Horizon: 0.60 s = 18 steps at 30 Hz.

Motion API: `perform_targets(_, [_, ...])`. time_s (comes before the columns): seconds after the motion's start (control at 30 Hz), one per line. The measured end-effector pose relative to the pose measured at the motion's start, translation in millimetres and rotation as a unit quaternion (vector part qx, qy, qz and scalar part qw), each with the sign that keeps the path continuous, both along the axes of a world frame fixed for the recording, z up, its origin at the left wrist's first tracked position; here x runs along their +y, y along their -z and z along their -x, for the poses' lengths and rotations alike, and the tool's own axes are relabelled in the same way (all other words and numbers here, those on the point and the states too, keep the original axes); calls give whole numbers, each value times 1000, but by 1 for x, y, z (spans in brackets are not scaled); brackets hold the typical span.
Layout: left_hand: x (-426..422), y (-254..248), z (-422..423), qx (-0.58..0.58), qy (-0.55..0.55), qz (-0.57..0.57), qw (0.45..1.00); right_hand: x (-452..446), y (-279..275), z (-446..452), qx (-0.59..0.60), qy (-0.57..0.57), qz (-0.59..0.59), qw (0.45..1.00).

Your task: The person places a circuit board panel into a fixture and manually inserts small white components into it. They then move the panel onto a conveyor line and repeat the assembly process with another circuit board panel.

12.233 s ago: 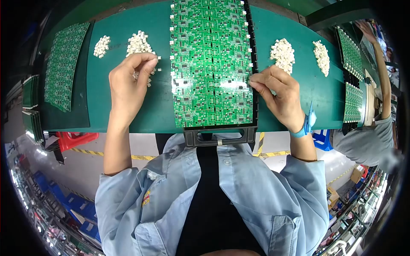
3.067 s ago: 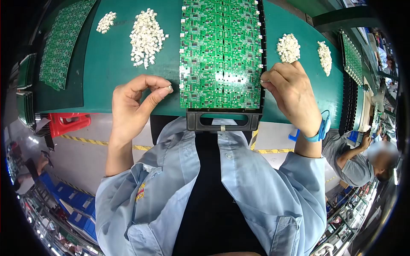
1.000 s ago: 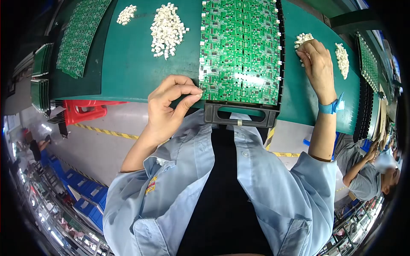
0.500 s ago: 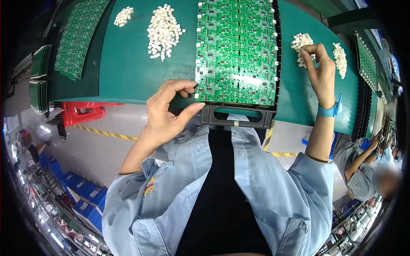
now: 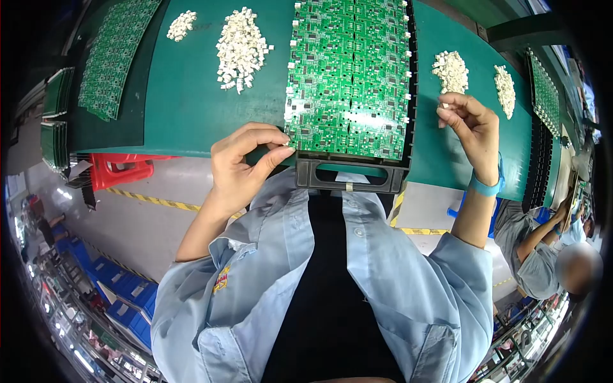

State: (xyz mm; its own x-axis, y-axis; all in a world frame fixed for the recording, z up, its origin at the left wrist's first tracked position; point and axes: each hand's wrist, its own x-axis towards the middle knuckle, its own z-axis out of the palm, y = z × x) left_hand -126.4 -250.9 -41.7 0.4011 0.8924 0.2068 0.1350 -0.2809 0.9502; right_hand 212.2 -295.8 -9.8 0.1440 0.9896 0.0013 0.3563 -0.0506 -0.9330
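A green circuit board panel (image 5: 348, 83) lies in a black tray (image 5: 350, 177) with a handle at its near end. White connectors line both long edges of the panel. My left hand (image 5: 249, 159) is at the panel's near left corner, thumb and forefinger close together around a small white connector (image 5: 287, 144). To the right of the panel my right hand (image 5: 471, 131) is raised just below a pile of white connectors (image 5: 451, 71), pinching a white connector (image 5: 442, 106) between thumb and fingers. A larger connector pile (image 5: 241, 51) lies left of the panel.
Smaller connector piles lie at the far left (image 5: 182, 25) and far right (image 5: 504, 92). More board panels (image 5: 118, 60) are at the left, with another panel (image 5: 544, 89) at the right. A red stool (image 5: 121, 169) stands below the table edge. A co-worker (image 5: 527, 249) is at the right.
My right hand has moved down from the right connector pile with a connector in its fingers. My left thumb and forefinger have come closer together at the panel's corner. The view has shifted slightly.
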Motion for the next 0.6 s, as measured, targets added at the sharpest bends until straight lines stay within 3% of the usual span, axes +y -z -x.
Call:
perform_targets(0.17, [0,-3,-1,26,4,-28,999,-7,-1,2,-43,-16,-26,999])
perform_targets(0.33, [5,1,1,58,23,-177,982,-9,0,5,-4,-9,-9,1000])
perform_targets(0.47, [7,2,1,56,35,-189,980,-13,2,8,154,-29,13,988])
perform_targets(0.6, [5,3,1,43,35,-170,984,-18,-4,14,211,-26,69,975])
